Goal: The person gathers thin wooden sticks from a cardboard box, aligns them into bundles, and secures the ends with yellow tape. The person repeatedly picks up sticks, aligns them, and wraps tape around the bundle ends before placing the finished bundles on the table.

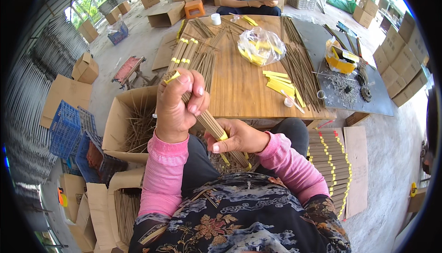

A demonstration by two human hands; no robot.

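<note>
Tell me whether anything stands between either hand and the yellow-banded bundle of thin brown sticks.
Nothing visible does: the bare left hand grips the stick bundle higher up, and the bare right hand holds it lower down.

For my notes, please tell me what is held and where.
Brown bundle of thin sticks: left hand around upper part, right hand lower, at a yellow band.

The brown wooden counter (225,91) carried thin brown sticks (299,68) along its right edge, yellow-banded stick bundles (189,53) near its left, a crumpled clear plastic bag (261,45) toward its far edge, and flat yellow strips (281,86) toward its near right corner.
</note>
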